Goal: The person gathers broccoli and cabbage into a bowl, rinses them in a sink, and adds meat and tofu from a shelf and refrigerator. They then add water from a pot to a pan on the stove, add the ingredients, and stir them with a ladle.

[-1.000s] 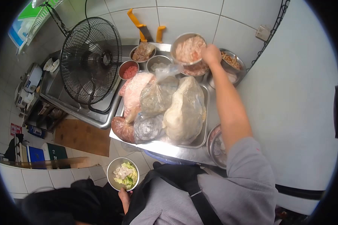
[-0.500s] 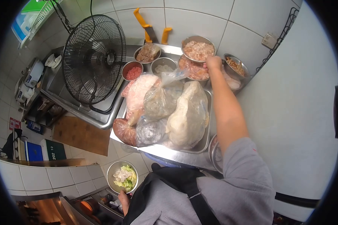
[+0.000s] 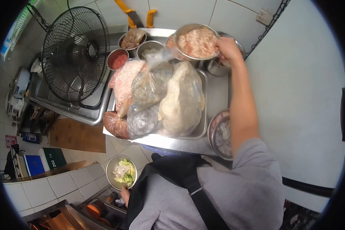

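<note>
My right hand (image 3: 229, 50) grips the right rim of a metal bowl of chopped raw meat (image 3: 197, 43), raised above the other bowls at the back of the counter. Low on the left, my left hand (image 3: 125, 194) holds the edge of a metal bowl (image 3: 110, 177) with leafy greens and pale pieces of meat inside. Between the hands lies a metal tray (image 3: 204, 111) loaded with bagged meat, among it a large pale piece in clear plastic (image 3: 182, 101). Behind the raised bowl, other bowls are partly hidden.
A black fan (image 3: 76, 53) stands left by the steel sink (image 3: 71, 111). Yellow-handled knives (image 3: 151, 18) hang on the tiled wall. Small bowls of red meat (image 3: 118, 60) and other food line the back. Bowls of pale meat (image 3: 222, 134) sit at right, beside a white fridge (image 3: 295, 107).
My right hand has lifted the bowl of chopped meat off the bowl beneath and brought it nearer, tilting it slightly. My left hand still holds the greens bowl. The whole view has shifted.
</note>
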Motion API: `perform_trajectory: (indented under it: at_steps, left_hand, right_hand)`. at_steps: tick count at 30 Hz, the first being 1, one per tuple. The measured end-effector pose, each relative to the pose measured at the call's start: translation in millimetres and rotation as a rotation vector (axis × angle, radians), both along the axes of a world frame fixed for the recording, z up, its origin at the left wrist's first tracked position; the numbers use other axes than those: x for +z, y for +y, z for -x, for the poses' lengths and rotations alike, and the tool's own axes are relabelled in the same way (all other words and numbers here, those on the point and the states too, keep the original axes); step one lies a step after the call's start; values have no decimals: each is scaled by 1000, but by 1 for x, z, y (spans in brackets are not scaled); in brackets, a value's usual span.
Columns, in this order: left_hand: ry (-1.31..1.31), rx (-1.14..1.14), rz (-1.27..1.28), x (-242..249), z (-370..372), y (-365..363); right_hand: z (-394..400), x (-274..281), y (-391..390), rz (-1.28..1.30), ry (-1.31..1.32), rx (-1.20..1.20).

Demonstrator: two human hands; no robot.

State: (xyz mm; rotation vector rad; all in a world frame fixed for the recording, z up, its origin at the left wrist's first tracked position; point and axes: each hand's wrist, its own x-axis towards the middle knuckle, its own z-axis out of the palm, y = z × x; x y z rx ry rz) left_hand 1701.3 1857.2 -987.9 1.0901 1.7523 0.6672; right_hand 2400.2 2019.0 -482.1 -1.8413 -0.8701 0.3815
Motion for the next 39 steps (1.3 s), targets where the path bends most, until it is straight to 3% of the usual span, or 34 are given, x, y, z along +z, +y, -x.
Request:
perform_trajectory:
  at_steps: [2,5,7,9,13,15,16,19,24,29,33,34,39]
  left_hand:
    - [292,-273,-51,-34,22,-6]
    - [390,-399,-216,-28,18,-4]
    - [367,-424,-190,-26,15,6]
    - [37,77,211,-20,4,22]
    - [-9,-147,91,30,-14,39]
    - [162,-310,23,33,-12,44]
    - [-16,-198,53,38,-16,46]
    - [-183,33,201,72,-33,53]
    - [-277,135,183,68,-36,57]
    - [-297,166,190,69,-40,56]
    - [-358,124,161,60,-35,46]
    - [-322,111,173,58,-34,45]
    - [-324,167,185,44,-28,35]
  right_hand:
    - [0,-1,-37,97,-59,-77]
    - [-13,-23,-87,155,-81,-193]
    - [-13,-34,-111,124,-45,-243]
    - [1,-36,-131,211,-37,-333]
    - [6,-58,-151,167,24,-354]
    - [14,-62,-150,120,65,-365]
    - [19,-60,-148,123,68,-354]
    - [40,-41,-132,67,86,-271]
    - [93,10,-82,-40,77,5]
    - [147,22,-20,-47,113,206]
    - [152,-7,13,175,-11,245]
    - [151,-11,19,282,-37,263]
    - [149,-10,7,281,17,299]
